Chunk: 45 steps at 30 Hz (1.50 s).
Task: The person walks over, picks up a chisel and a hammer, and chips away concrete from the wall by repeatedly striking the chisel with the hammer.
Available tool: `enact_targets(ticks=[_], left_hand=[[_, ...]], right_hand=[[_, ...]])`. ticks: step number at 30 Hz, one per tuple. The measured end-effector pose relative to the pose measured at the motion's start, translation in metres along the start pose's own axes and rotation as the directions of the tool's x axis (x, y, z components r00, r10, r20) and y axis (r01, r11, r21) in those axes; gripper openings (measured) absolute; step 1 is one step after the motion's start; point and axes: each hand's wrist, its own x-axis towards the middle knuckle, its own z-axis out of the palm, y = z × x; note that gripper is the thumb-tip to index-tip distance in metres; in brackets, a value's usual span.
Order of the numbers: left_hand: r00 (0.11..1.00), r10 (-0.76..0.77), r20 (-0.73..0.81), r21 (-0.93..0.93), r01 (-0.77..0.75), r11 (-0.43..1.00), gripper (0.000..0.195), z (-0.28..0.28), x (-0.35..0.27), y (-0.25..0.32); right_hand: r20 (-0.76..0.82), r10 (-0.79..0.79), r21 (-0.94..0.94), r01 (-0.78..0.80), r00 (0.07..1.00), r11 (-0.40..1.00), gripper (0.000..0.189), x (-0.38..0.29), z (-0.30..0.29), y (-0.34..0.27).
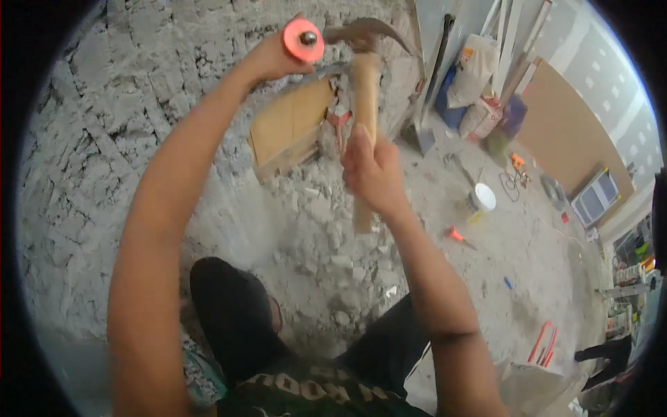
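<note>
My left hand (271,57) grips a cold chisel (308,38) against the rough masonry wall (172,62). Its round orange-pink guard and steel striking end face me, while the blade is hidden behind the guard and hand. My right hand (372,167) is closed around the wooden handle of a claw hammer (366,88). The hammer's head, slightly blurred, is just right of the chisel's end; whether they touch I cannot tell. Below the chisel, a yellowish board (292,122) sits in a recess of the wall, with a red fitting (340,120) at its right.
Broken rubble (323,208) covers the floor between my legs and the wall. To the right are a shovel (424,138), a white-lidded bucket (483,197), an orange-handled tool (456,234) and stacked sacks (474,68). A large brown board (568,130) leans behind them.
</note>
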Motion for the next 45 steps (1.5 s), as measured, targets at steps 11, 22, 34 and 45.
enact_targets(ticks=[11,22,34,45], left_hand=[[0.857,-0.05,0.513,-0.287,0.226,0.931,0.052,-0.045,0.02,0.011],[0.992,-0.095,-0.083,-0.625,0.022,0.78,0.038,0.02,0.013,-0.021],[0.934,0.099,-0.342,-0.115,-0.146,0.983,0.019,0.074,-0.1,0.016],[0.973,0.098,-0.21,-0.412,-0.178,0.894,0.012,0.07,-0.072,0.059]], right_hand=[[-0.378,0.242,0.438,-0.058,0.893,0.897,0.038,-0.145,-0.129,0.062],[-0.474,0.69,0.584,-0.39,0.547,0.711,0.032,-0.242,-0.193,0.09],[-0.595,0.539,0.62,-0.087,0.596,0.78,0.031,-0.222,-0.207,0.088],[-0.518,0.673,0.602,-0.334,0.528,0.725,0.04,-0.191,-0.179,0.1]])
